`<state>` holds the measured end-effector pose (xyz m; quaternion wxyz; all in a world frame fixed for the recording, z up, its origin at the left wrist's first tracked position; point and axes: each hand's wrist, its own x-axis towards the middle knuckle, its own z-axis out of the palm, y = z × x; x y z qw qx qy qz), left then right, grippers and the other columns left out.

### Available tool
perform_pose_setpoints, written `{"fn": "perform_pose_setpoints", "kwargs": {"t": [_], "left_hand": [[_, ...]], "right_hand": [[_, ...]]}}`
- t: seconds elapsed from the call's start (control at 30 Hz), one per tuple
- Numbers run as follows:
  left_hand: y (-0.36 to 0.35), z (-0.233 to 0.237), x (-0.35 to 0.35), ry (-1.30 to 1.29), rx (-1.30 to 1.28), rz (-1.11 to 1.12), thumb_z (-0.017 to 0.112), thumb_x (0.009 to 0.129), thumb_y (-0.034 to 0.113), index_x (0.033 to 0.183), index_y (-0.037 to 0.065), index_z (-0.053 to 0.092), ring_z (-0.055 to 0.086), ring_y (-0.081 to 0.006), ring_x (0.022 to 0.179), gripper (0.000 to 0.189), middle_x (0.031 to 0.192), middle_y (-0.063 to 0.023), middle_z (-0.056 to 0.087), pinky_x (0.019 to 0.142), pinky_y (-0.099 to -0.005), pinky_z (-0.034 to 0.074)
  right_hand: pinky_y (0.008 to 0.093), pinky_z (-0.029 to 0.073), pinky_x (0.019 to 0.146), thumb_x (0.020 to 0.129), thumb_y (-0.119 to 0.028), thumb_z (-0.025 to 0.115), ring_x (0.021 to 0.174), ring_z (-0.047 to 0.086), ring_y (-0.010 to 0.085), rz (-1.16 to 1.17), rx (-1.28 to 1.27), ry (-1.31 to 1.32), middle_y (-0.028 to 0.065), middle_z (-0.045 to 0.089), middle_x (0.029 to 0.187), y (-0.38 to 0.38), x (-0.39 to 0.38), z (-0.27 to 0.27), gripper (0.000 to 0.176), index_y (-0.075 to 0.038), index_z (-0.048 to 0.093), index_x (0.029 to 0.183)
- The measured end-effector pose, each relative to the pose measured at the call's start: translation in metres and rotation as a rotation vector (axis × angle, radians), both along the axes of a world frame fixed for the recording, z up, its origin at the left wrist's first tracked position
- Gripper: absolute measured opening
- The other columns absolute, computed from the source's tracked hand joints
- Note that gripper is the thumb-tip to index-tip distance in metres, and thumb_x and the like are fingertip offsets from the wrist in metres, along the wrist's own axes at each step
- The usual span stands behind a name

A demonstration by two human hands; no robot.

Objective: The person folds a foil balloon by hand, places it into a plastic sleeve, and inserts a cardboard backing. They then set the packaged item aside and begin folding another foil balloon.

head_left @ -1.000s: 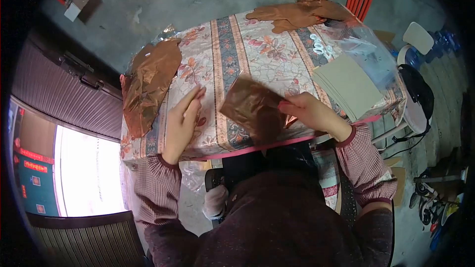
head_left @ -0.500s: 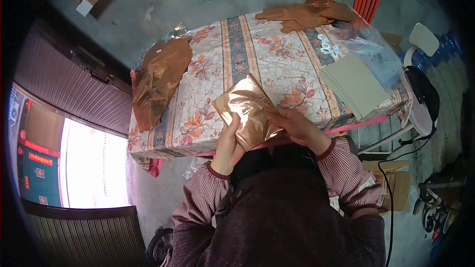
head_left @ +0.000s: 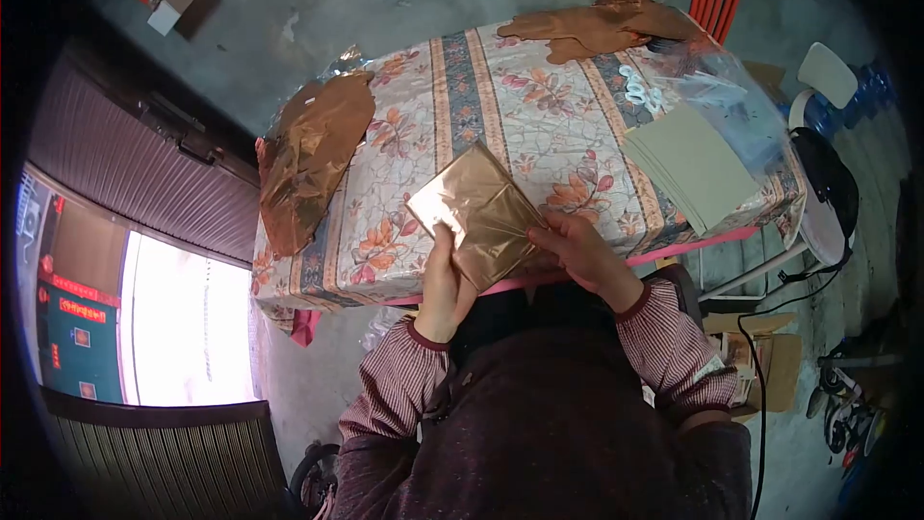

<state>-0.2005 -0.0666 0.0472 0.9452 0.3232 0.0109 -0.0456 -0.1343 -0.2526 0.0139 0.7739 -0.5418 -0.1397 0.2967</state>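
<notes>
A square packet wrapped in shiny gold foil (head_left: 478, 217) is held between my hands over the table's near edge. My left hand (head_left: 446, 284) grips its lower left side, the thumb lying on top and the fingers hidden underneath. At the right corner, my right hand (head_left: 582, 255) pinches the foil, with creases running out from the fingertips. What lies inside the foil is hidden.
A flowered cloth covers the table (head_left: 404, 169). Brown foil sheets (head_left: 310, 164) lie at its left, with more brown sheets (head_left: 602, 29) at the back. Pale green boards (head_left: 691, 166) are stacked at right, near white rings (head_left: 637, 87) and clear plastic (head_left: 736, 116).
The foil's top face looks flatter and smoother, and the packet has turned slightly. My right hand has shifted its pinch a little at the right corner.
</notes>
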Motion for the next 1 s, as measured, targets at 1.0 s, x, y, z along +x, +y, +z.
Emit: {"fn": "perform_pose_setpoints", "kwargs": {"t": [1.0], "left_hand": [[0.020,-0.033,0.042,0.230,-0.144,0.206,0.056,0.093,0.012,0.120,0.007,0.052,0.054,-0.0119,0.104,0.028,0.110,-0.0015,0.059,0.100,-0.0355,0.042]], "right_hand": [[0.0415,0.051,0.073,0.085,-0.013,0.053,0.088,0.063,0.0329,-0.610,-1.636,-1.007,0.0170,0.063,0.090,-0.153,0.054,0.015,0.014,-0.001,0.053,0.092]]}}
